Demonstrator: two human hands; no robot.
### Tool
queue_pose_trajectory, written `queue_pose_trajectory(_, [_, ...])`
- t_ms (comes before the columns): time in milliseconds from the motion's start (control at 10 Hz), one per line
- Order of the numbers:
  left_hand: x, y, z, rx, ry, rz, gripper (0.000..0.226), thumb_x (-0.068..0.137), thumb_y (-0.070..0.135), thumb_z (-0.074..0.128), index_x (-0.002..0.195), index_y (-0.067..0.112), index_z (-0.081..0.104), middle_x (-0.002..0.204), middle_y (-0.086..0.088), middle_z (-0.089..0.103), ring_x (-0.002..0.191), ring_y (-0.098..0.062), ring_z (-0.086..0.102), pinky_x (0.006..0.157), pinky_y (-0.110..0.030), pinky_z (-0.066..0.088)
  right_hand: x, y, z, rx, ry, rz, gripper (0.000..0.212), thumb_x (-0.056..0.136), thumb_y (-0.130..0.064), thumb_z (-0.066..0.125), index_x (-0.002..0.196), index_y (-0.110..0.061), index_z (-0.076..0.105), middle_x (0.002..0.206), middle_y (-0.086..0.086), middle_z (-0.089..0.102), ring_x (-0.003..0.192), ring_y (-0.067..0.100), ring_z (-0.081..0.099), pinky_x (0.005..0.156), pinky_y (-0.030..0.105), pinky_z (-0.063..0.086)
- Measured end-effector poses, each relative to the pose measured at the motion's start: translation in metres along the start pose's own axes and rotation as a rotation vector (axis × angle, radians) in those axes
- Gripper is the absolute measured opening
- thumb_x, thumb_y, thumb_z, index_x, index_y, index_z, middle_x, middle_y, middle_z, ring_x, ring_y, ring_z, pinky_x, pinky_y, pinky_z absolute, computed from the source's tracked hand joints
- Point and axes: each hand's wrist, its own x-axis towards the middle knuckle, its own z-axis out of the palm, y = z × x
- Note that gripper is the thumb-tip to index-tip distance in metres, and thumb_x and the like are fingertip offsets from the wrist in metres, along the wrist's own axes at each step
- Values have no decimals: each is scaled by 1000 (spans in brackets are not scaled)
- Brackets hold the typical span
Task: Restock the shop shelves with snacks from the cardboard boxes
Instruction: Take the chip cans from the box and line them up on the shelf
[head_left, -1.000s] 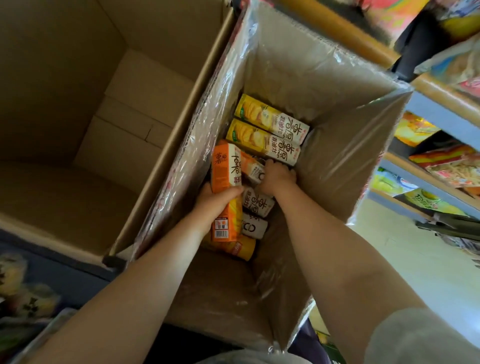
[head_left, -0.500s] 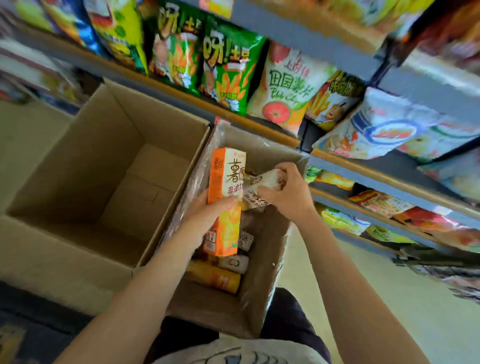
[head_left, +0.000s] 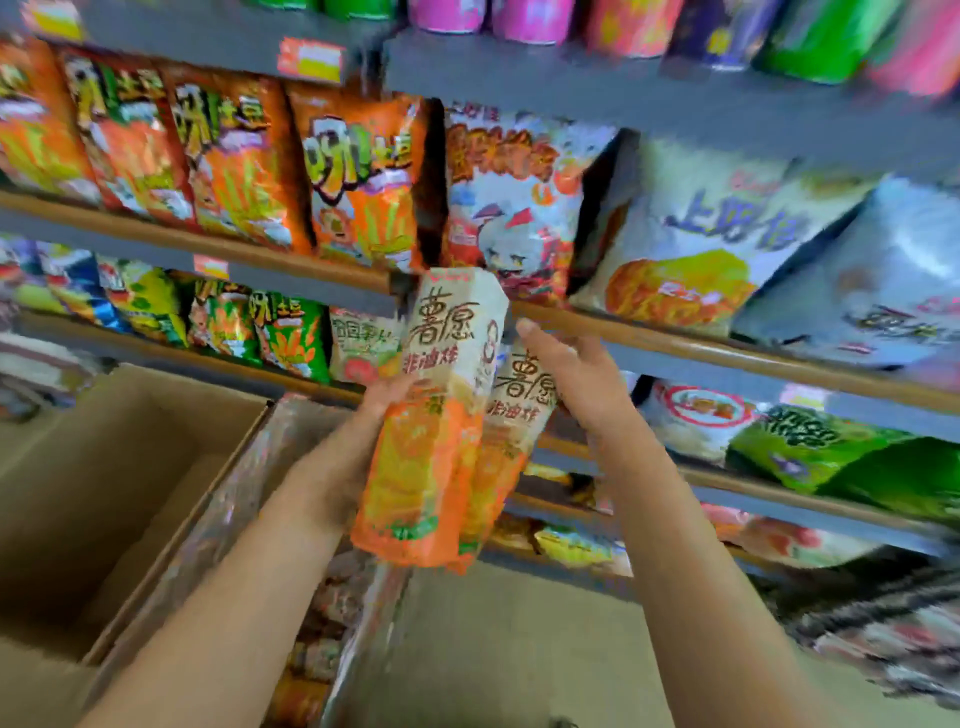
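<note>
Pale floor (head_left: 498, 639) shows below the lowest shelf, and small price tags (head_left: 310, 60) sit on the shelf edges.

Carton (head_left: 441, 415) in my left hand (head_left: 384, 400): printed paperboard, smooth, slight sheen. Second carton (head_left: 514, 410) against my right hand (head_left: 571, 374): same paperboard finish. Snack bags (head_left: 363, 176) above my hands: glossy plastic film, crinkled. Shelf rail (head_left: 727, 348) right of my right hand: brown, smooth, wood-like; material uncertain. Box (head_left: 156, 467) left of my left forearm: matt corrugated cardboard, plain brown. Box (head_left: 249, 499) below my left forearm: cardboard under clear glossy plastic wrap, wrinkled.
</note>
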Motion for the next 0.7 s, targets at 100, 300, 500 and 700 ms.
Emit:
queue_pose_trajectory(100, [15, -42, 82, -38, -57, 73, 38, 85, 41, 69, 99, 6, 63, 52, 1, 67, 46, -2, 65, 46, -14, 49, -9, -3, -72, 25, 35, -20, 91, 77, -75, 59, 143, -15, 40, 138, 4, 54, 125, 27, 54, 95, 37, 44])
queue_pose_trajectory(300, [-31, -51, 219, -106, -310, 148, 45, 74, 52, 63, 89, 10, 73, 76, -8, 76, 64, -17, 73, 54, -24, 58, -49, 16, -191, 222, 46, 26, 88, 70, -91, 50, 135, -32, 55, 130, -7, 61, 117, 19, 59, 97, 42, 47])
queue_pose_trajectory(500, [-60, -20, 312, -32, -471, 309, 49, 69, 52, 50, 73, 15, 82, 85, -9, 76, 75, -19, 73, 78, -36, 54, -93, 0, -263, 396, -11, -126, 55, 72, -64, 61, 113, -28, 66, 104, -1, 75, 98, 18, 72, 90, 41, 56])
queue_pose_trajectory(700, [-80, 3, 386, 113, -619, 325, 53, 69, 58, 58, 88, 14, 81, 99, -12, 76, 87, -23, 73, 91, -39, 54, -108, -39, -323, 495, 198, -301, 40, 92, -58, 55, 102, -24, 72, 104, -2, 76, 100, 15, 71, 97, 42, 54])
